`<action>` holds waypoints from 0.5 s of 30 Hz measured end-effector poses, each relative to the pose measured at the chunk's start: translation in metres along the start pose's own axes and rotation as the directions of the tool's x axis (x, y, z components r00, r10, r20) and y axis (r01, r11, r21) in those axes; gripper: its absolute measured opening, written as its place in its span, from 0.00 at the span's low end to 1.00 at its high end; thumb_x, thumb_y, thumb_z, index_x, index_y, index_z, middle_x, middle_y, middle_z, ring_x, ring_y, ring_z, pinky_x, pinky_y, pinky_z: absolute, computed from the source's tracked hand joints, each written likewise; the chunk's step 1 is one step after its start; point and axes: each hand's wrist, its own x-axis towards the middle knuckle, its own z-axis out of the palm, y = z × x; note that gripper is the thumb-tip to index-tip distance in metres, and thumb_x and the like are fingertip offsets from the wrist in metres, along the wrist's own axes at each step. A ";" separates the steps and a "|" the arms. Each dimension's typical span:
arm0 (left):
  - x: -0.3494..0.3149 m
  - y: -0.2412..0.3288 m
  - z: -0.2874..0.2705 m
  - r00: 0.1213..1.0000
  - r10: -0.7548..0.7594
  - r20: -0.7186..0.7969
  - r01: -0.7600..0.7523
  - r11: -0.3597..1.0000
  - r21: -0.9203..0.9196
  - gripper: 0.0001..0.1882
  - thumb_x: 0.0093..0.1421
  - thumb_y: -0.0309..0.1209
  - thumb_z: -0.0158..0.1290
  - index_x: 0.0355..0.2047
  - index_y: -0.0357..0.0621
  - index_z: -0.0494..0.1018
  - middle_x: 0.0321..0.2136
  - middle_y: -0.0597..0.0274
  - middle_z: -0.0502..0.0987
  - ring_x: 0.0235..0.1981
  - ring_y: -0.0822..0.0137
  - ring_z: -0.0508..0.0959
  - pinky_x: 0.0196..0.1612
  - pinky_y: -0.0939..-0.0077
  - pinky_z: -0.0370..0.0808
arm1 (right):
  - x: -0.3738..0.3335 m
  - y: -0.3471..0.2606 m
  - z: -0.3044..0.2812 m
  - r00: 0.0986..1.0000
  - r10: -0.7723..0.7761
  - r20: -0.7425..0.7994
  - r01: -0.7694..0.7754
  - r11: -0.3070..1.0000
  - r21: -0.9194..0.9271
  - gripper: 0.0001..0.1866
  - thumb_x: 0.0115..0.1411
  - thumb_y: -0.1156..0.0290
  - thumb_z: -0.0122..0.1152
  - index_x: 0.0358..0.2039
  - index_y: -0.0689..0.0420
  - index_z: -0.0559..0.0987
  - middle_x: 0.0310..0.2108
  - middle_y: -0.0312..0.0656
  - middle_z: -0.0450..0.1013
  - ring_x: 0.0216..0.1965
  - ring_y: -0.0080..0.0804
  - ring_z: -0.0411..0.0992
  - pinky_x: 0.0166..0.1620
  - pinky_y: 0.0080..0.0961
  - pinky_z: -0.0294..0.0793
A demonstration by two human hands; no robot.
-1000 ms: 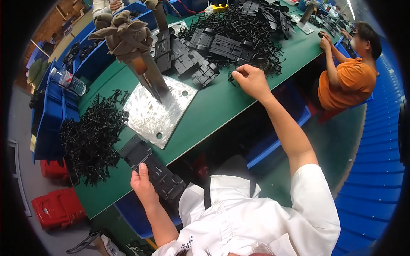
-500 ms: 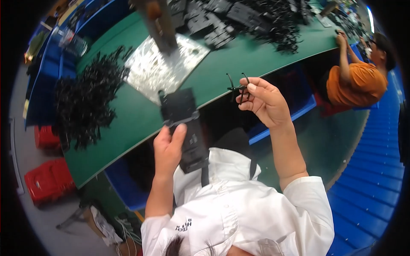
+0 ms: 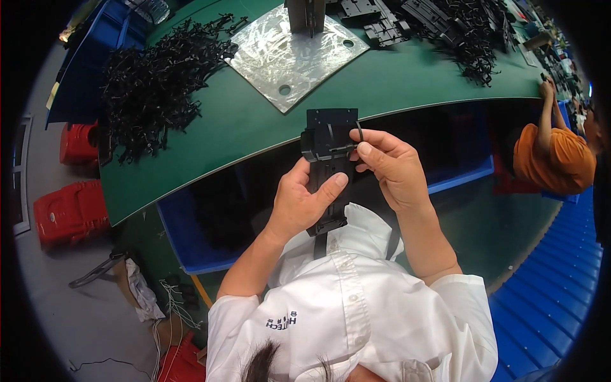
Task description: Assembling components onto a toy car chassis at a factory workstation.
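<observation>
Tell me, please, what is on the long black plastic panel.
On the panel, the left hand's thumb hides what's beneath; the right hand holds a thin black part by the panel's edge.

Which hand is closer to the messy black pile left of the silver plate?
Left. The left hand is right of the pile and nearer the person, holding the black panel. The right hand is farther right, pinching a thin clip.

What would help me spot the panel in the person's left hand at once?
Start at the green table, at its near edge. There the left hand holds a long black panel, with the right hand at its upper right. Unlike the other dark panels, which lie on the table, this one is held in hand.
</observation>
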 end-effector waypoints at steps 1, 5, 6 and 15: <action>0.000 -0.001 0.001 0.999 0.036 -0.015 -0.036 0.999 0.016 0.15 0.57 0.32 0.56 0.42 0.37 0.70 0.32 0.66 0.76 0.31 0.79 0.72 0.36 0.84 0.71 | 0.000 0.000 0.001 1.000 -0.002 -0.001 0.002 1.000 -0.001 0.14 0.58 0.75 0.58 0.44 0.64 0.75 0.33 0.40 0.75 0.33 0.23 0.74 0.37 0.16 0.74; -0.001 -0.002 0.003 0.994 0.072 -0.077 -0.065 0.994 0.083 0.15 0.59 0.38 0.54 0.40 0.38 0.72 0.26 0.68 0.75 0.26 0.80 0.71 0.31 0.84 0.70 | 0.000 0.000 0.002 1.000 0.006 -0.001 -0.006 1.000 0.013 0.14 0.57 0.75 0.58 0.44 0.64 0.75 0.34 0.40 0.75 0.33 0.23 0.74 0.35 0.15 0.75; -0.001 -0.002 0.003 0.994 0.074 -0.077 -0.067 0.994 0.083 0.15 0.59 0.38 0.54 0.40 0.38 0.72 0.26 0.68 0.75 0.26 0.80 0.71 0.31 0.84 0.70 | 0.000 0.000 0.001 1.000 0.021 -0.008 -0.021 1.000 0.010 0.14 0.57 0.75 0.59 0.44 0.64 0.75 0.34 0.41 0.75 0.33 0.23 0.74 0.34 0.15 0.75; 0.001 0.000 0.006 0.964 0.248 -0.097 -0.204 0.922 0.330 0.12 0.61 0.34 0.52 0.40 0.38 0.72 0.21 0.62 0.74 0.20 0.73 0.71 0.25 0.81 0.69 | 0.004 0.005 0.000 0.997 -0.071 -0.020 0.069 0.996 -0.064 0.15 0.56 0.75 0.61 0.44 0.65 0.75 0.33 0.40 0.74 0.31 0.21 0.73 0.33 0.16 0.75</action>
